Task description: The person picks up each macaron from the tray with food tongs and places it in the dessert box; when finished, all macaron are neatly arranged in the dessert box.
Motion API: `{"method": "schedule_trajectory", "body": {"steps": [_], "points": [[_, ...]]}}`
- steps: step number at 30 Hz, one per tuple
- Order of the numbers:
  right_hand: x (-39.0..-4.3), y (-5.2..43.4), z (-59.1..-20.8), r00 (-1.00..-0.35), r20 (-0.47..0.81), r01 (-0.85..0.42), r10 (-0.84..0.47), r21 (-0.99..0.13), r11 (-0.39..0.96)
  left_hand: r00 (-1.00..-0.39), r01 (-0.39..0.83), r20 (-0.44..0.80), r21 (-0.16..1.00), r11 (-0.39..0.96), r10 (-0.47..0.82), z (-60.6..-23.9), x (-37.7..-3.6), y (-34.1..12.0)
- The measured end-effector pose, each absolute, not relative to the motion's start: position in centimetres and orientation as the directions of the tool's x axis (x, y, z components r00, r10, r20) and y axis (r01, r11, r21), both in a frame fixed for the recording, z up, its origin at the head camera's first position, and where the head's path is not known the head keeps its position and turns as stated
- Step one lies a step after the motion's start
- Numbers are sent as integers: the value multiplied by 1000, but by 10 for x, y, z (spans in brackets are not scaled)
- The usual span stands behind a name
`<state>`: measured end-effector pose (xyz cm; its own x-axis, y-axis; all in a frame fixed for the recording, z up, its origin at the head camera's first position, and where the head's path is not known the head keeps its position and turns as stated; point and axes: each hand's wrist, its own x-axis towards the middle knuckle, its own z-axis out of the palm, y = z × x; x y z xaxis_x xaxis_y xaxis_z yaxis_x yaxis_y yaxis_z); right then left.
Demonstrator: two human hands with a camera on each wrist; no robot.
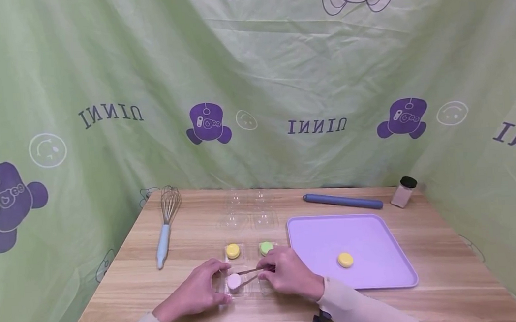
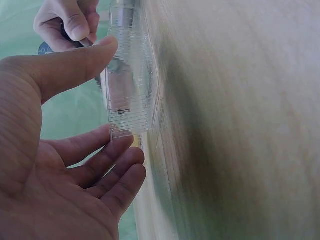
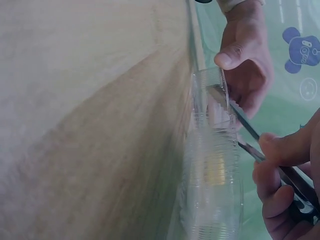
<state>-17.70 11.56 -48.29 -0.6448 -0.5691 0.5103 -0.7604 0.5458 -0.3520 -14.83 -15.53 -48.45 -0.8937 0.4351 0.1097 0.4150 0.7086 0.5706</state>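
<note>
In the head view a clear plastic box (image 3: 212,190) stands on the table with its lid (image 1: 263,219) folded back. Yellow (image 1: 233,251) and green (image 1: 266,248) macarons sit in its far compartments. A pink macaron (image 1: 234,281) is in the near left one. My left hand (image 1: 199,288) holds the box's near left end between thumb and fingers. My right hand (image 1: 291,273) grips metal tongs (image 3: 246,122), whose tips reach either side of the pink macaron. The right hand covers part of the near right compartment.
A lilac tray (image 1: 320,236) bearing one yellow macaron (image 1: 346,260) lies to the right. Behind it are a blue rolling pin (image 1: 343,201) and a black-lidded jar (image 1: 404,192). A whisk (image 1: 163,240) lies on the left. Green cloth (image 1: 252,72) hangs around the table.
</note>
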Motion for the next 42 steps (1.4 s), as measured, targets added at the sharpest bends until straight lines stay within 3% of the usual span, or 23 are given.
{"method": "schedule_trajectory", "body": {"steps": [30,42], "points": [[-180,113,-482,-561,486,-824,-670,-258,504,-894,412,104,574,708,435,-485,-149,-156],[-180,114,-482,-560,479,-826,-676,-254,504,-895,409,108,588,698,433,-487,-149,-156]]}}
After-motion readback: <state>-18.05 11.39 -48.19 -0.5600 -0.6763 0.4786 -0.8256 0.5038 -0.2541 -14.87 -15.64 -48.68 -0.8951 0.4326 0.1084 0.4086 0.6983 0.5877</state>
